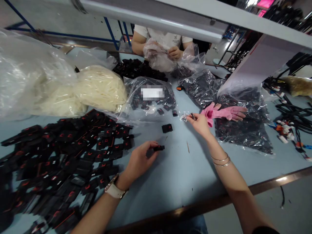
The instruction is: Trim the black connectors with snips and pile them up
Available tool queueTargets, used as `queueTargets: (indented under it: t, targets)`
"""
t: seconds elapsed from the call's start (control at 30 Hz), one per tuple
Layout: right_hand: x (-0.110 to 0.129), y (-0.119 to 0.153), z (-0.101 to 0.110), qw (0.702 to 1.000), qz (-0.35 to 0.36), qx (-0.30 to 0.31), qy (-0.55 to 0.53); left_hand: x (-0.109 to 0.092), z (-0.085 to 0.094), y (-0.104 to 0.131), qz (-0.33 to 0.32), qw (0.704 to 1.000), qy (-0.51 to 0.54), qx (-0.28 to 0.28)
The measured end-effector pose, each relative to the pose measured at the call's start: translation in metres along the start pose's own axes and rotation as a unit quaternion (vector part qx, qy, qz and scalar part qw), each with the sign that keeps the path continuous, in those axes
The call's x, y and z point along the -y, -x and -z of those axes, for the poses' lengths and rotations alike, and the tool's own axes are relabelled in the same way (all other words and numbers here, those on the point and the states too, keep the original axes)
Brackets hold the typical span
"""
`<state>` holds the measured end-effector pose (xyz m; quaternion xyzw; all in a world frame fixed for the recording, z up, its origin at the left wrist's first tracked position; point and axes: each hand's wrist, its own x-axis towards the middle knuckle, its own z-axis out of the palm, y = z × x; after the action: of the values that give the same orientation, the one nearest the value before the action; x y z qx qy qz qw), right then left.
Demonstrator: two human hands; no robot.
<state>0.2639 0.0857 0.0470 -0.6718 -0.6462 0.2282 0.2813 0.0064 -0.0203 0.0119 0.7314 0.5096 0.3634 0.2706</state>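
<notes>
Between the thumb and fingers of my left hand (143,160) is a small black plastic part (159,148), held just above the blue table (170,182). My right hand (199,124) reaches to a small pile of tiny white pieces (184,116), its fingers closed round a thin dark tool (193,116). Another black part (167,128) lies on the table between the hands. Many black parts with red marks (92,152) are spread to the left of my left hand.
Clear bags of black parts (151,97) and cream pieces (102,87) lie behind. Pink gloves (224,113) rest on dark-filled bags (243,133) at right, near cables (294,113). Opposite, a person's hands (174,52) hold a plastic bag. A shelf beam (156,19) crosses above.
</notes>
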Motion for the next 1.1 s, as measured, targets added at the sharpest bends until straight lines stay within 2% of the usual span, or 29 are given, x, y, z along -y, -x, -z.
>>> queueTargets:
  t: [0.07,0.13,0.27,0.53,0.63,0.8,0.93,1.1]
  targets:
    - [-0.012,-0.008,0.010,0.992,-0.015,-0.009,0.122,0.001,-0.001,0.001,-0.014,1.000,-0.022,0.011]
    - [-0.016,-0.010,0.014,0.981,-0.016,0.012,0.195,0.003,-0.002,0.001,-0.024,0.998,-0.052,0.014]
    - [-0.016,-0.009,0.007,0.969,0.006,0.047,0.243,0.005,-0.003,0.001,-0.047,0.995,-0.091,0.012]
    - [-0.021,-0.009,-0.008,0.964,0.032,0.045,0.259,0.006,-0.004,0.001,-0.062,0.993,-0.102,0.014]
    - [-0.021,-0.009,-0.008,0.967,0.034,0.044,0.250,0.007,-0.005,0.002,-0.061,0.993,-0.101,0.013]
    - [-0.025,-0.012,-0.002,0.980,0.021,0.085,0.181,0.009,-0.005,0.002,-0.053,0.994,-0.095,0.019]
    - [-0.031,-0.014,0.000,0.989,0.031,0.078,0.123,0.010,-0.005,0.002,-0.051,0.994,-0.093,0.019]
    - [-0.034,-0.015,0.002,0.990,0.039,0.083,0.104,0.012,-0.006,0.002,-0.056,0.994,-0.088,0.008]
